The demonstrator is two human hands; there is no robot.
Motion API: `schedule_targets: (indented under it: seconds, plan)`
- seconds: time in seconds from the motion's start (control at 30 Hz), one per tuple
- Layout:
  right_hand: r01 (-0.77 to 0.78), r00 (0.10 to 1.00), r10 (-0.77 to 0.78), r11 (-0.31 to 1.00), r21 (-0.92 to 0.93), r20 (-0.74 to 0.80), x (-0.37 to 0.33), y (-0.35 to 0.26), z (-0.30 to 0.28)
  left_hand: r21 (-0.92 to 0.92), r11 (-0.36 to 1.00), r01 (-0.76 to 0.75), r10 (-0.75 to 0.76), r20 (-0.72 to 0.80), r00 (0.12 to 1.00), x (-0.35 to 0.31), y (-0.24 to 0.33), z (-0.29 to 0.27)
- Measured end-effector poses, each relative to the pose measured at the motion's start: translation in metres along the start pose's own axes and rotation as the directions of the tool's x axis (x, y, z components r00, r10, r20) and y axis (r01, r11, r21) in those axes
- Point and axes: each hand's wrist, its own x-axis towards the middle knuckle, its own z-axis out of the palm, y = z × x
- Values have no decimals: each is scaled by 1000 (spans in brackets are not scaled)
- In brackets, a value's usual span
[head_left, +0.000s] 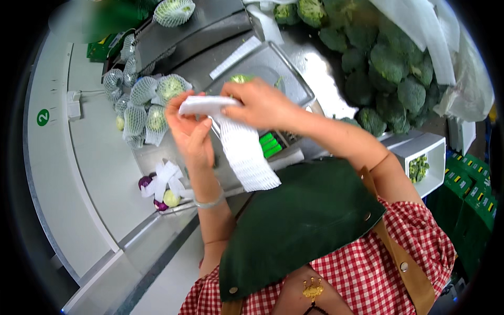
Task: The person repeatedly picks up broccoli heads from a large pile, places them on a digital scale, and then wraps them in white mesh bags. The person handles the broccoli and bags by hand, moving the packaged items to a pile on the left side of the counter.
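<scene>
A white foam net sleeve (242, 152) hangs in front of me over the scale, its upper end folded across to the left. My right hand (265, 105) is closed, pinching that upper part between thumb and fingers. My left hand (191, 136) is beside the folded end, fingers touching it from behind and thumb standing apart. Beneath the hands lies a weighing scale with a metal pan (302, 79) and green keys (270, 145). Part of a pale green vegetable (241, 78) shows on the pan behind my right hand.
Left of the scale lie several net-wrapped round vegetables (135, 118). Nearer, purple and pale vegetables lie by white strips (167, 176). A broccoli heap (391, 68) fills the far right. A white bin (428, 181) with green pieces and green boxes (467, 189) stand at right.
</scene>
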Motion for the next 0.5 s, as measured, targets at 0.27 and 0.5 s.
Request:
schedule_targets:
  seconds: [0.27, 0.5]
  plan:
    - [-48, 998, 5, 742, 669, 66, 5, -19, 31, -522, 832, 187, -78, 225, 971, -12, 13, -78]
    - [-444, 882, 262, 736, 510, 391, -37, -8, 60, 296, 955, -24, 89, -208, 974, -49, -16, -47]
